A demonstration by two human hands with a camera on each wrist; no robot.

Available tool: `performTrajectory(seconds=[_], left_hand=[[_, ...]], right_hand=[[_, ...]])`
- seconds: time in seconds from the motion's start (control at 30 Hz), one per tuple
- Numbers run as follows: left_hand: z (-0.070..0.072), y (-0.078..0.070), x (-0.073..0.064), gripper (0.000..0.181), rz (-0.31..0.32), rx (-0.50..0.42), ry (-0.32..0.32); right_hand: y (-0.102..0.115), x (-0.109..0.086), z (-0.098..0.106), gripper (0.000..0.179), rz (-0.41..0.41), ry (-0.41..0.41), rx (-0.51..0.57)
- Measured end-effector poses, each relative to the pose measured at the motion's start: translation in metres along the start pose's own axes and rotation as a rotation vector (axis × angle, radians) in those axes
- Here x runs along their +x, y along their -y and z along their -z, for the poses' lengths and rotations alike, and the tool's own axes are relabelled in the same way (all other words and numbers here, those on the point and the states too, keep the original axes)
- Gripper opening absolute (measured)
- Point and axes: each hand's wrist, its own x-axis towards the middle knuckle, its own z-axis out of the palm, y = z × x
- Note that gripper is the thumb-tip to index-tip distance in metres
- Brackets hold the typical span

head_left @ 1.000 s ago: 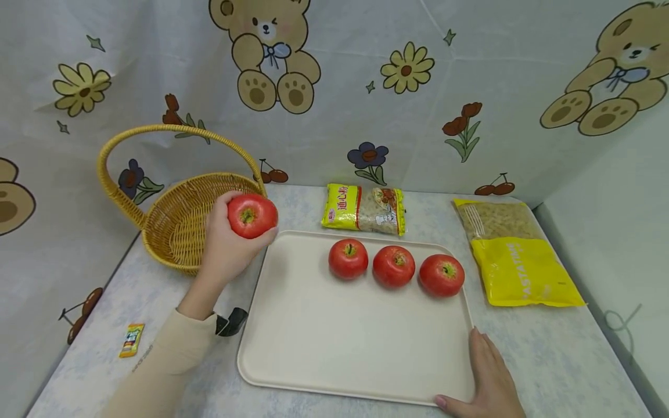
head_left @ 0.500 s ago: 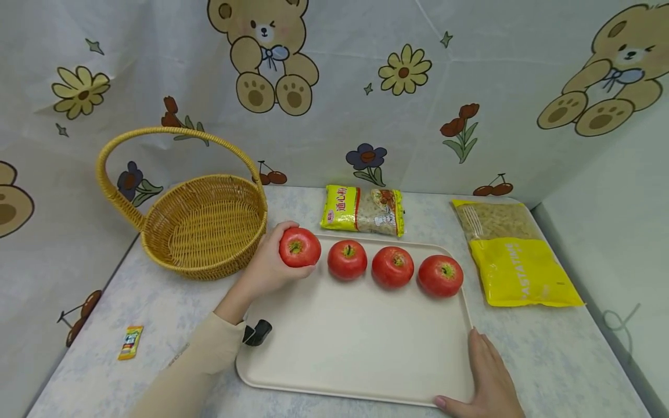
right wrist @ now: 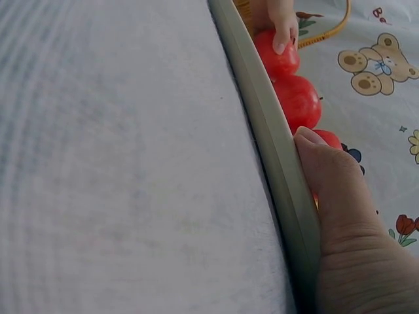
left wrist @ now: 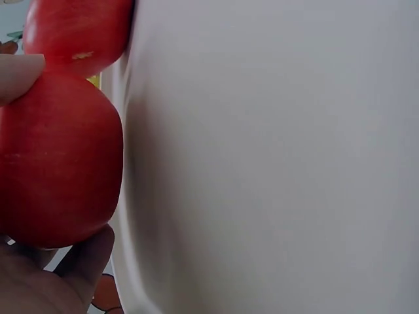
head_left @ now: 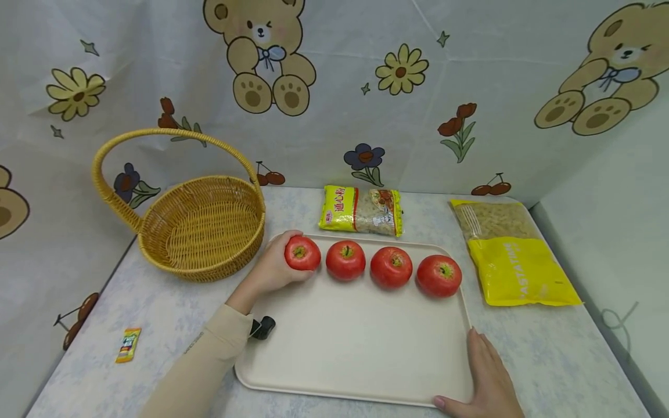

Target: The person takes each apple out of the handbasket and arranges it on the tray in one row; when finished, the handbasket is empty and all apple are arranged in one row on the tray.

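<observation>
My left hand (head_left: 273, 264) grips a red apple (head_left: 303, 253) at the back left corner of the cream tray (head_left: 360, 342). In the left wrist view, thumb and fingers curl round this apple (left wrist: 62, 160), close beside the neighbouring apple (left wrist: 78, 33). Three more red apples stand in a row along the tray's back side: one next to the held one (head_left: 345, 260), a middle one (head_left: 391, 267) and a right one (head_left: 439, 276). My right hand (head_left: 491, 377) rests against the tray's front right corner, fingers straight along the side and thumb (right wrist: 337, 190) at the rim.
Left of the tray stands an empty wicker basket (head_left: 204, 270) with a tall handle. A small yellow pasta bag (head_left: 360, 210) lies behind the tray, and a larger yellow one (head_left: 514, 255) to its right. A little wrapped packet (head_left: 128, 345) lies at the front left.
My left hand has brought the apple from in front of the basket rightward and down to the tray's back left corner, at the end of the row. My right hand has stayed put.
</observation>
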Motion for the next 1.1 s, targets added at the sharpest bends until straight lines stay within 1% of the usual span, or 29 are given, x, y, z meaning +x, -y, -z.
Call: performTrajectory(seconds=[0.17, 0.3, 0.5, 0.6, 0.77, 0.93, 1.1], left_hand=[[-0.0006, 0.0048, 0.0005, 0.083, -0.011, -0.001, 0.008], [-0.0011, 0.0072, 0.0011, 0.085, -0.003, -0.015, 0.019], [-0.0004, 0.0076, 0.0012, 0.093, 0.017, -0.057, 0.068], [-0.0008, 0.0081, 0.0014, 0.094, 0.02, -0.076, 0.082], [-0.0029, 0.0091, 0.0019, 0.095, 0.017, -0.097, 0.079], [-0.0052, 0.0103, 0.0017, 0.099, 0.033, -0.106, 0.067], [-0.0053, 0.0105, 0.0018, 0.093, 0.028, -0.119, 0.063]], right_hand=[[0.0001, 0.0003, -0.0003, 0.155, 0.002, -0.002, -0.003], [0.0015, 0.0005, 0.0006, 0.156, -0.01, 0.009, -0.001], [0.0017, -0.0005, 0.0008, 0.156, -0.009, 0.004, 0.002], [0.0015, -0.0013, 0.0009, 0.156, 0.0, -0.004, 0.003], [0.0015, -0.0017, 0.0008, 0.156, 0.007, -0.015, 0.005], [0.0013, -0.0011, 0.0004, 0.156, 0.004, -0.011, 0.007], [0.0002, -0.0013, -0.0001, 0.156, 0.016, -0.021, 0.007]])
